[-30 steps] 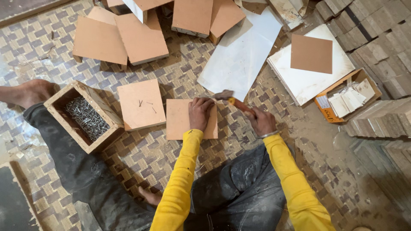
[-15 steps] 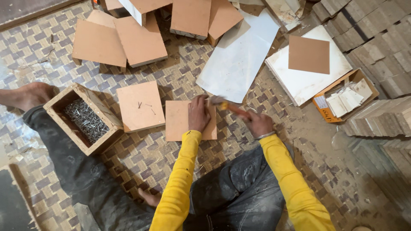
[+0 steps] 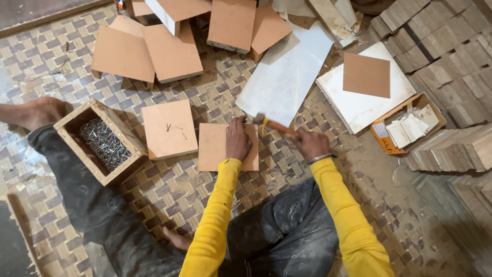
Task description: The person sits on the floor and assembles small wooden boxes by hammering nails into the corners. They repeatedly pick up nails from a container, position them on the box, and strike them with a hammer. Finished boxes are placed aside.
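I sit on a patterned floor mat in yellow sleeves. My left hand [image 3: 238,139] presses flat on a square brown board [image 3: 218,146] lying in front of me. My right hand [image 3: 311,144] grips the orange handle of a hammer [image 3: 274,125], whose head hangs just above the board's far right corner. A second square board [image 3: 169,128] lies to the left with a few loose nails on it. Further left stands an open wooden box of nails [image 3: 105,143].
More brown boards [image 3: 171,48] are piled at the top. A white sheet [image 3: 287,74] and a white panel [image 3: 359,102] carrying a brown square lie right of them. An orange tray of small packets [image 3: 407,125] and stacked wood blocks [image 3: 451,51] fill the right. My bare foot [image 3: 38,112] rests left.
The hammer has swung a little toward the board's corner; my left hand stays pressed on the board.
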Motion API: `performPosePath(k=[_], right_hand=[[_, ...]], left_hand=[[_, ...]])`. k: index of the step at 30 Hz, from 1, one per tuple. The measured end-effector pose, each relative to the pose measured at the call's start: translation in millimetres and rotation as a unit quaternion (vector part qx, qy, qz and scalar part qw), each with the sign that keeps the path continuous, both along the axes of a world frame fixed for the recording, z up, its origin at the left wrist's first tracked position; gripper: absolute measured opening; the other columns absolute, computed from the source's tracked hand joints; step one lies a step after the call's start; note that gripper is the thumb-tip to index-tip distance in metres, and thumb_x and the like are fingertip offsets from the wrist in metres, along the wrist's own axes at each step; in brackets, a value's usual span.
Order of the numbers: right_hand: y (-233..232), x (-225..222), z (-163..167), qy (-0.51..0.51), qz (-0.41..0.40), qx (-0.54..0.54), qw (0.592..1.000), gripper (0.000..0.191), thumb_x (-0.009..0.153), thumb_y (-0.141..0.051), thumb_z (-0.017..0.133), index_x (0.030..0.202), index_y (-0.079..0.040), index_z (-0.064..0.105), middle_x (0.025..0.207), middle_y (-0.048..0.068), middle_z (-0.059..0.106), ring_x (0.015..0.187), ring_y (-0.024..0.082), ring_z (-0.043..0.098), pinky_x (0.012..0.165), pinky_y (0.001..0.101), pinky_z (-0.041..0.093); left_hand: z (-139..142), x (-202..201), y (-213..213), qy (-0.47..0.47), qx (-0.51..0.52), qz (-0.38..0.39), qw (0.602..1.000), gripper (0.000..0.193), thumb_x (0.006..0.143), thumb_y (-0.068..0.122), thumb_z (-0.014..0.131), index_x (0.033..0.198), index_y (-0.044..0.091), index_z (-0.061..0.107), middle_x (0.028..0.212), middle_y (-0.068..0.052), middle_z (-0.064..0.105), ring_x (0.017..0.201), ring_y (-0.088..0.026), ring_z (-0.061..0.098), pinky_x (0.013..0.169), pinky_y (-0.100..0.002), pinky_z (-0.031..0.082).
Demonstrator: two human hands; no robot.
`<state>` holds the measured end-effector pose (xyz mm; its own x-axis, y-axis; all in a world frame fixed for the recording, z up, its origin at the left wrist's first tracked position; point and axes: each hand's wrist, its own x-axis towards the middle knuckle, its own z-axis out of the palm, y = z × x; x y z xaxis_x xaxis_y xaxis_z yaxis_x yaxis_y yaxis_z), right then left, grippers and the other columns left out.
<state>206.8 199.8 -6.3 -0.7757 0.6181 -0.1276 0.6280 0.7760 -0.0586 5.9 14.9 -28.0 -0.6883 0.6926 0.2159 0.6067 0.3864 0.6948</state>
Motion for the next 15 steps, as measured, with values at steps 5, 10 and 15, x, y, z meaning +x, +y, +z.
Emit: performPosePath(k=[5, 10, 15], right_hand=[[-13.5, -14.6, -8.2, 0.494, -0.011, -0.207, 0.845, 0.077, 0.099, -0.08, 0.032, 0.082, -0.011, 0.063, 0.061, 0.0, 0.056, 0.046, 0.012, 0.054, 0.04, 0.0304, 0.046], [-17.0, -12.7, 17.3, 0.0, -0.002, -0.065, 0.998, 0.086, 0.081, -0.081, 0.032, 0.118, -0.013, 0.071, 0.052, 0.007, 0.056, 0.04, 0.019, 0.054, 0.034, 0.0386, 0.05], [-11.4, -15.1, 25.9, 0.366, -0.029, -0.124, 0.922, 0.085, 0.097, -0.079, 0.028, 0.094, -0.008, 0.073, 0.06, 0.002, 0.06, 0.046, 0.012, 0.057, 0.04, 0.0323, 0.049]], left_hand=[[0.3, 1.2, -0.2, -0.013, 0.017, 0.002, 1.0, 0.065, 0.076, -0.008, 0.059, 0.139, -0.001, 0.044, 0.13, -0.02, 0.052, 0.126, -0.039, 0.051, 0.107, -0.046, 0.041], [5.3, 1.8, -0.6, -0.028, 0.024, 0.001, 0.999, 0.067, 0.073, -0.008, 0.059, 0.138, 0.0, 0.045, 0.128, -0.021, 0.053, 0.124, -0.04, 0.051, 0.107, -0.047, 0.04], [10.1, 3.0, 0.2, 0.01, 0.048, 0.015, 0.999, 0.064, 0.075, -0.007, 0.058, 0.138, 0.0, 0.046, 0.13, -0.023, 0.052, 0.127, -0.041, 0.049, 0.108, -0.046, 0.04]])
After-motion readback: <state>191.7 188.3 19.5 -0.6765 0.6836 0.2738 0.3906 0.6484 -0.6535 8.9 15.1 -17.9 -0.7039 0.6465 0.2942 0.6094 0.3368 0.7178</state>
